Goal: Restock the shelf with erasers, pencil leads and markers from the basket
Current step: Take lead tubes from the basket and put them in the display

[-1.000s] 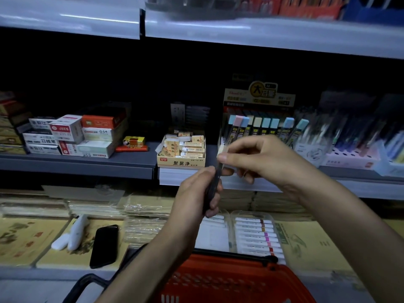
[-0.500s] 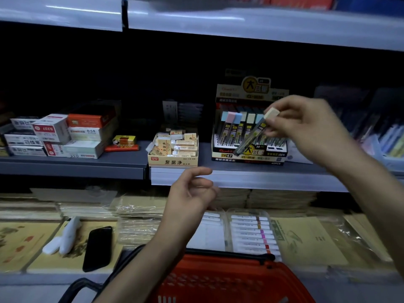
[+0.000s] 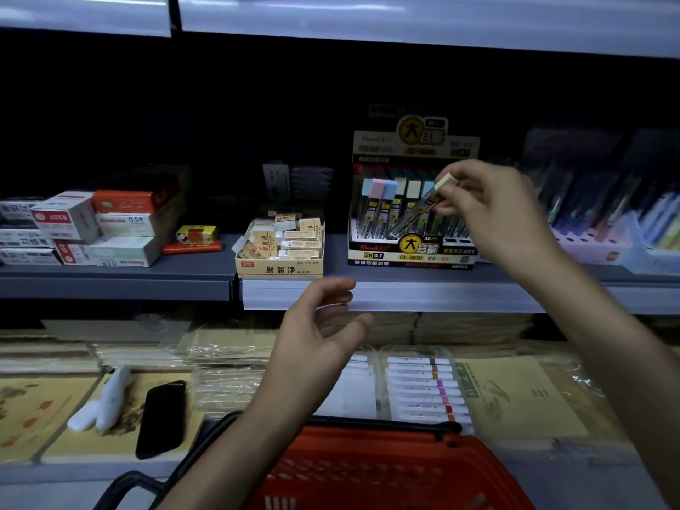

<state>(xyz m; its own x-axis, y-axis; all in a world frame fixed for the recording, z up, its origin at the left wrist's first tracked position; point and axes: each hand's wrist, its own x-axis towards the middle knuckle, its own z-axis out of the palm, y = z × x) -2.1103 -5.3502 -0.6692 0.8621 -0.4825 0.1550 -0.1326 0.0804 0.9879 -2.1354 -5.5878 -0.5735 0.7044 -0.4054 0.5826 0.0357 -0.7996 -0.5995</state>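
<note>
My right hand (image 3: 489, 211) pinches a pencil lead tube (image 3: 419, 211) by its pale cap, tilted, its lower end over the pencil lead display box (image 3: 412, 252) on the middle shelf. Rows of capped lead tubes stand in that box. My left hand (image 3: 316, 325) hovers empty with relaxed fingers below the shelf edge, in front of the eraser box (image 3: 279, 268). The red basket (image 3: 368, 469) sits at the bottom, its inside hidden from here. A clear pack of markers (image 3: 423, 388) lies on the lower shelf behind the basket.
Stacked small boxes (image 3: 95, 230) fill the shelf's left part. Pen trays (image 3: 603, 230) stand at the right. On the lower shelf lie a black phone (image 3: 162, 417), a white object (image 3: 106, 399) and wrapped paper pads (image 3: 515, 392). A shelf above overhangs.
My right hand took the lead tube from my left hand and carried it up right to the display box. My left hand let go and opened.
</note>
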